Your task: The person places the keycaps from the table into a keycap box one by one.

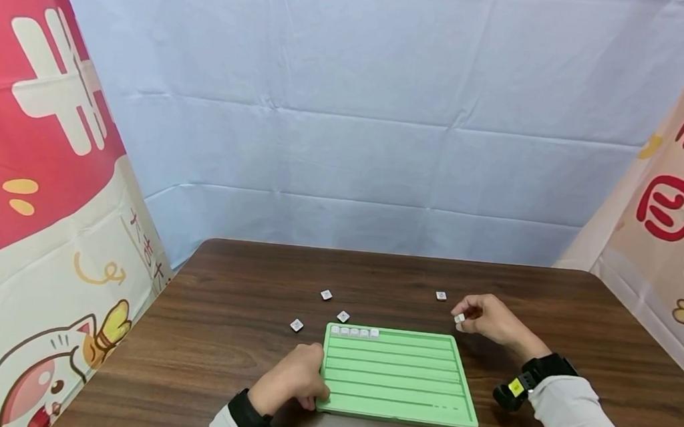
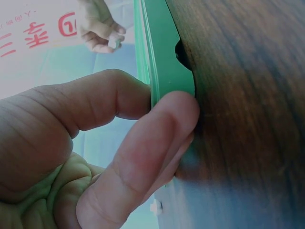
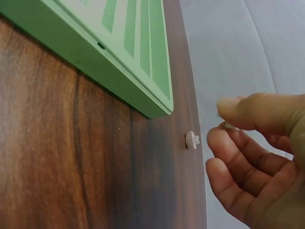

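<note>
head: left hand (image 1: 296, 374) grips edge of green tray (image 1: 395, 377) lying between hands; right hand (image 1: 490, 322) pinches white keycap (image 1: 460, 318), second keycap (image 1: 441, 296) on surface (image 1: 217, 338) just past it. left wrist: fingertips (image 2: 177, 107) touch tray's side. right wrist: pinched keycap mostly hidden.

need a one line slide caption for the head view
The left hand holds a green tray with five white pieces in its far row; the right hand pinches another white piece.
</note>
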`<move>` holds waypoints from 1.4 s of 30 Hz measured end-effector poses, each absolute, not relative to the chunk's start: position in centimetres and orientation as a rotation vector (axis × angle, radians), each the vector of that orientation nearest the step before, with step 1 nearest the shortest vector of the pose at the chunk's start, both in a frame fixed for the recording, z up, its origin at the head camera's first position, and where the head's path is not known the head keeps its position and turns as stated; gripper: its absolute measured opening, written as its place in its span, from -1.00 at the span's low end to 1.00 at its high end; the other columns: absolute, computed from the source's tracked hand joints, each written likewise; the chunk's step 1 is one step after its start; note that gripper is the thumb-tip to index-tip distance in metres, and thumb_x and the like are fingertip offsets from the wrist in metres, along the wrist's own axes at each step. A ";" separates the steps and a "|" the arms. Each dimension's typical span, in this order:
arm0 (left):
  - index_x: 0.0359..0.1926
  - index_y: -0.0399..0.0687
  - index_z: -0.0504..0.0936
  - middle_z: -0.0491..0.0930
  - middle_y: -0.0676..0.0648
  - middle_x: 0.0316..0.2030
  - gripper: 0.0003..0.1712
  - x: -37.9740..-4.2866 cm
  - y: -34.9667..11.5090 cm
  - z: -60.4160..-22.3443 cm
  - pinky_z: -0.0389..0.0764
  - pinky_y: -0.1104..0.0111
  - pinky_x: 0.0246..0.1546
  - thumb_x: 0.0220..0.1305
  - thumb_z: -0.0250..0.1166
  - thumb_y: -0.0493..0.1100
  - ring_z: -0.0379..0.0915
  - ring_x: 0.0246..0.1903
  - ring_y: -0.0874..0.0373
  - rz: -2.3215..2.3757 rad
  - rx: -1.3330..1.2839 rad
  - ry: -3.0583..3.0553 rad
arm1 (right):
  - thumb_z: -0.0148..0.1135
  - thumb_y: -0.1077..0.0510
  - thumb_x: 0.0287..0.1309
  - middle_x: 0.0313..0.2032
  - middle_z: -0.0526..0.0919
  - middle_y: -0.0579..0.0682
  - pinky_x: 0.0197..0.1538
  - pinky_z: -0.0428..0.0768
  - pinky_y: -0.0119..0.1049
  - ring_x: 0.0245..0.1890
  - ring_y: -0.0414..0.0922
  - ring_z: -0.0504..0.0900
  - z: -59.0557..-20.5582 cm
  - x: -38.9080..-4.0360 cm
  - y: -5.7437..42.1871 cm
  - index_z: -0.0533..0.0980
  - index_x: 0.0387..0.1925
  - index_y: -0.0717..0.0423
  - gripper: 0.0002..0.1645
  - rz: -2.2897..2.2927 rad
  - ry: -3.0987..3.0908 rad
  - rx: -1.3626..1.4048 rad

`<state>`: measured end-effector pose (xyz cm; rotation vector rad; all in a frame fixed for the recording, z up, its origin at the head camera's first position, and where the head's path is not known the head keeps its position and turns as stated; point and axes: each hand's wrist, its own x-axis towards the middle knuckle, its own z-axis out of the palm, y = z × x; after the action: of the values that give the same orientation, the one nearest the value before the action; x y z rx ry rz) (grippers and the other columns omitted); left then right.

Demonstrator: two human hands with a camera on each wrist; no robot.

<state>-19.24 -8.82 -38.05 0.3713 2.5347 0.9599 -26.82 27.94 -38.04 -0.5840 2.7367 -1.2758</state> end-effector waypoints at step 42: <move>-0.40 -0.27 0.40 0.46 -0.16 -0.80 -0.70 -19.5 -8.9 -38.2 0.52 0.30 -0.81 -0.20 0.31 -0.50 0.45 -0.86 0.11 0.982 0.405 2.518 | 0.20 0.41 0.04 -0.48 0.55 0.09 -0.56 0.53 -0.22 -0.57 -0.02 0.53 -38.6 -26.6 27.9 0.50 -0.25 0.45 -0.80 -1.448 2.653 -0.400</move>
<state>-19.55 -8.90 -38.21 0.4053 2.5182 0.9823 -26.63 27.93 -38.63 -0.3997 2.6534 -1.4485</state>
